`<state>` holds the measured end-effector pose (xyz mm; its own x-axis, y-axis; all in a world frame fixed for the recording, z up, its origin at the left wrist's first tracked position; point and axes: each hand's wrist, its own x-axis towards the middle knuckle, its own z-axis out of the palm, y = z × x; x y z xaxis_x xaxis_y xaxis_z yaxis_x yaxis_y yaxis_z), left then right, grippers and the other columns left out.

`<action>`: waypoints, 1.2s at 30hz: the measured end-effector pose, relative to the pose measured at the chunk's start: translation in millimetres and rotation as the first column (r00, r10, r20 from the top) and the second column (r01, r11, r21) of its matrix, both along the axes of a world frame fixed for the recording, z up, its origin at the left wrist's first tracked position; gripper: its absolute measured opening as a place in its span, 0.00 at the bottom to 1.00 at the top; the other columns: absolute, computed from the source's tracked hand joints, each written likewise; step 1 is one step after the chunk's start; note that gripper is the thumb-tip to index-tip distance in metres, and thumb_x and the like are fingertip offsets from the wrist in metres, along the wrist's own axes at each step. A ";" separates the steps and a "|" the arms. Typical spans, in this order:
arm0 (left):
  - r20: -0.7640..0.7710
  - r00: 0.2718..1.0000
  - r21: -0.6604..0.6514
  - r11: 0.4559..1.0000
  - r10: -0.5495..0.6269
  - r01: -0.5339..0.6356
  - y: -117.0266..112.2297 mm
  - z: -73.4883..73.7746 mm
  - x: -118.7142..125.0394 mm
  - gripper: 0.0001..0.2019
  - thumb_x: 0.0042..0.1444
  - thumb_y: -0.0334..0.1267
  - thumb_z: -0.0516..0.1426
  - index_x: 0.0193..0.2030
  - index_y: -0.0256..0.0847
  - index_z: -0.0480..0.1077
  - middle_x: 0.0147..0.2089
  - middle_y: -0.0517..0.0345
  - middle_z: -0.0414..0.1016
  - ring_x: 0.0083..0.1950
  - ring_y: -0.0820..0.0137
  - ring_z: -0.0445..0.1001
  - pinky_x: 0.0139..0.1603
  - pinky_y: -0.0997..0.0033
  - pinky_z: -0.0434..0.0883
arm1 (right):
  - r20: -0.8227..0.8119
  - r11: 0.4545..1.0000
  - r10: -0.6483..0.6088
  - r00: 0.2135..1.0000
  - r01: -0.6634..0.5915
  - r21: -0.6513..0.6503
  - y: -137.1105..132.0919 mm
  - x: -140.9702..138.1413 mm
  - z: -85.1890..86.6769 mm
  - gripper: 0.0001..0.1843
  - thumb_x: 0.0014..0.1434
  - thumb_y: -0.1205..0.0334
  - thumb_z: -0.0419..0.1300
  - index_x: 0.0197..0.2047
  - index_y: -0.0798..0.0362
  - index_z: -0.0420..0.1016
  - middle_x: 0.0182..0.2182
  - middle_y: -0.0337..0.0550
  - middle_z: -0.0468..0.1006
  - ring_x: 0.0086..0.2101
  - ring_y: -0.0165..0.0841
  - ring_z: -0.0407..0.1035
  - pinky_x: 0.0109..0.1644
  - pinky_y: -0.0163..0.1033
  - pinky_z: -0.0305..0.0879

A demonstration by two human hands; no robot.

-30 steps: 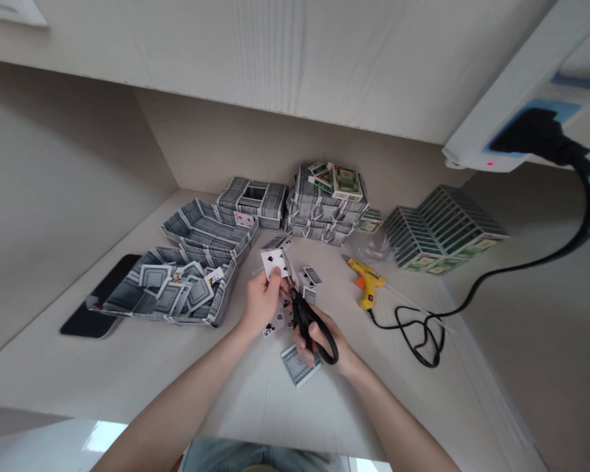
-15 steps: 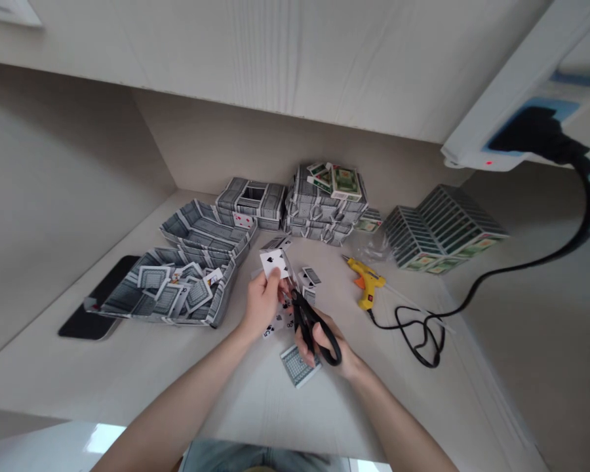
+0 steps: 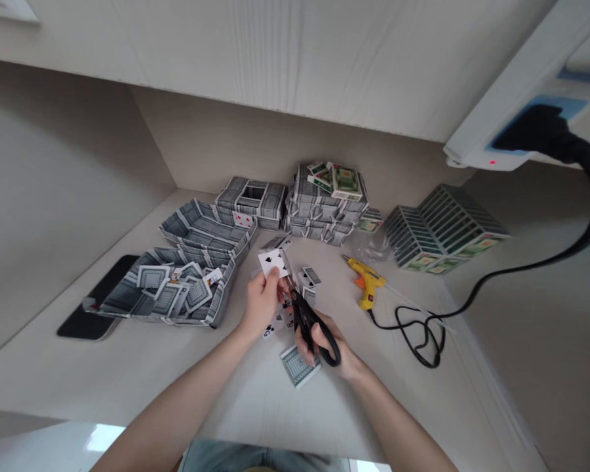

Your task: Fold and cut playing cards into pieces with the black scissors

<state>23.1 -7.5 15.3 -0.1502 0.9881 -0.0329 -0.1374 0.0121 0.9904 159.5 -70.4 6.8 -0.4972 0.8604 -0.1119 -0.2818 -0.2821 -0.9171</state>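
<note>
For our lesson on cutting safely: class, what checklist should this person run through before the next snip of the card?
1. Card pinched in left hand: ok.
2. Scissors gripped in right hand: ok.
3. Left hand clear of the scissors' tips: cannot tell, they sit close.
4. Glue gun lying apart from both hands: ok.
5. Cable away from the cutting spot: ok.

Evenly lit by soft, diffuse light; moderately bright. Only faint, soft-edged shadows on the bench (image 3: 49,373). White glare on the glossy surface (image 3: 103,438) at the lower left edge. Strongly bent by wide-angle distortion toward the corners. Sharp at centre, slightly soft at the periphery
</note>
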 end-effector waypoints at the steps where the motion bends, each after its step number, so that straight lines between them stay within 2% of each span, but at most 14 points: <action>1: 0.007 1.000 -0.006 1.000 0.001 -0.001 0.4 -0.3 -0.2 0.15 0.52 0.44 0.51 0.19 0.38 0.62 0.17 0.64 0.65 0.16 0.76 0.63 0.18 0.76 0.61 | 0.003 1.000 -0.002 1.000 0.002 -0.005 0.0 -0.3 -0.1 0.32 0.48 0.38 0.56 0.46 0.56 0.61 0.18 0.33 0.63 0.15 0.24 0.54 0.17 0.30 0.49; 6: 0.060 0.998 -0.001 1.000 -0.016 0.017 2.9 -4.6 -1.2 0.15 0.52 0.44 0.51 0.19 0.38 0.62 0.17 0.63 0.65 0.17 0.76 0.64 0.18 0.76 0.61 | 0.007 1.000 -0.011 1.000 0.011 -0.026 -0.7 -2.2 -1.6 0.33 0.47 0.38 0.57 0.47 0.56 0.61 0.17 0.33 0.62 0.14 0.23 0.54 0.17 0.30 0.50; 16: -0.022 1.000 -0.008 1.000 0.004 -0.004 0.5 1.3 0.3 0.15 0.51 0.45 0.51 0.20 0.38 0.61 0.16 0.63 0.64 0.17 0.76 0.64 0.19 0.77 0.61 | 0.021 0.998 -0.030 0.999 0.031 -0.055 -0.9 -3.7 -2.1 0.32 0.46 0.39 0.58 0.46 0.55 0.62 0.17 0.31 0.61 0.13 0.22 0.52 0.16 0.30 0.48; 25: -0.032 0.999 0.008 1.000 -0.004 0.004 0.4 -1.4 0.6 0.15 0.52 0.44 0.50 0.19 0.38 0.62 0.16 0.64 0.64 0.17 0.76 0.64 0.19 0.77 0.62 | -0.027 0.997 -0.039 0.999 0.037 -0.066 -1.1 -3.9 -4.6 0.30 0.48 0.42 0.58 0.46 0.55 0.61 0.17 0.31 0.61 0.13 0.22 0.52 0.15 0.29 0.48; 36: -0.044 0.999 0.002 1.000 0.009 -0.009 -2.5 2.6 2.5 0.15 0.53 0.44 0.50 0.20 0.38 0.61 0.17 0.64 0.64 0.16 0.77 0.63 0.18 0.78 0.61 | -0.012 0.997 -0.039 0.999 0.038 -0.073 -0.6 -3.4 -5.0 0.30 0.46 0.41 0.59 0.45 0.55 0.62 0.18 0.31 0.62 0.13 0.22 0.53 0.15 0.29 0.49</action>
<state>25.7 -10.0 17.9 -0.1600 0.9868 -0.0240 -0.0936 0.0091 0.9956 156.1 -71.1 1.7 -0.4659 0.8686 -0.1688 -0.3054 -0.3369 -0.8906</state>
